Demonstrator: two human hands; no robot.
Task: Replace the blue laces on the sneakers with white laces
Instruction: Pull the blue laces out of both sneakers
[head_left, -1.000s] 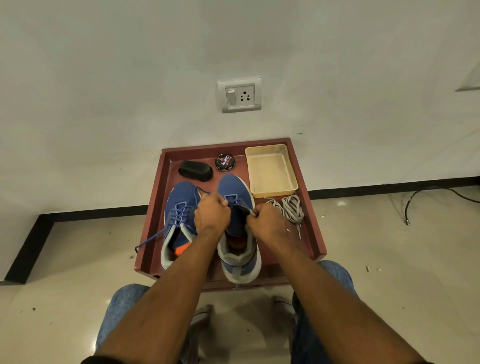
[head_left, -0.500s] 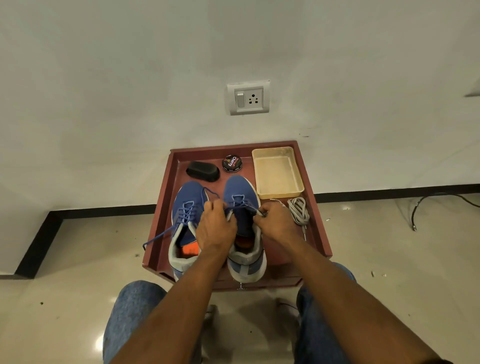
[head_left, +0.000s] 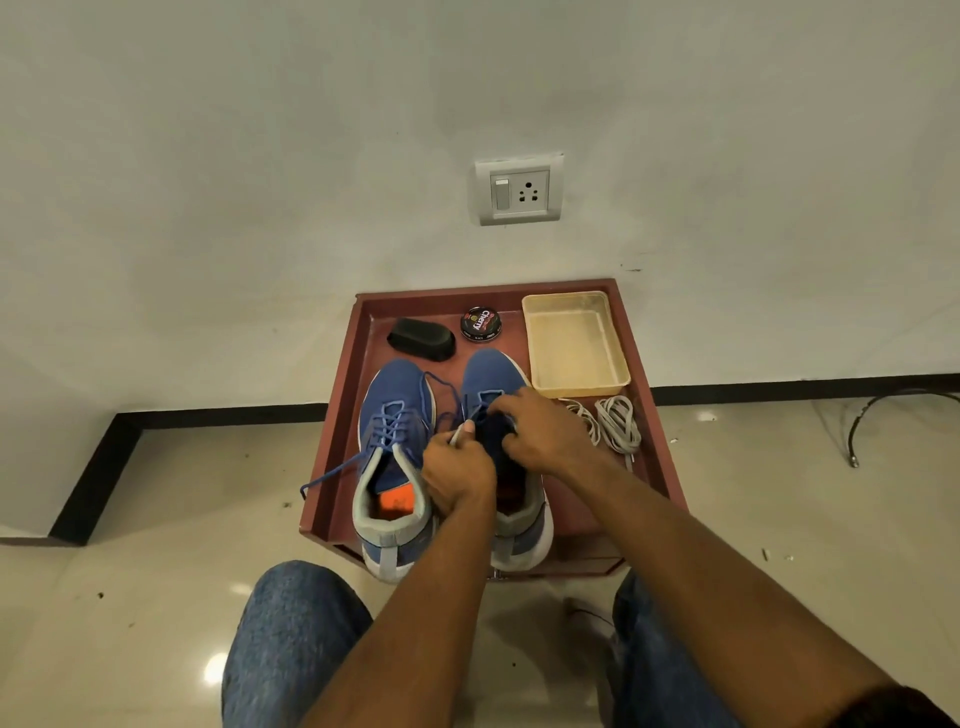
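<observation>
The step in hand looks like unlacing the right sneaker (head_left: 511, 467), which sits just right of the frame's center on a red tray (head_left: 337, 415), beside the left sneaker (head_left: 392, 447). The left hand (head_left: 457, 475) is curled at the inner edge of this shoe's opening, and its thumb and fingers appear to pinch a pale lace tip. The right hand (head_left: 545, 436) lies over the lace area, fingers bent down onto the blue lace (head_left: 470, 410); whether it truly pinches a strand I cannot tell. The left sneaker keeps its blue lace threaded, with 1 loose end trailing over the tray's left rim. The white laces (head_left: 615, 423) lie bundled to the right of the hands, untouched, below a beige plastic box (head_left: 574, 343). A polish tin (head_left: 480, 323) and a black brush (head_left: 421, 339) sit at the tray's far side. The next move likely calls for drawing the blue lace out eyelet by eyelet while steadying the shoe.
</observation>
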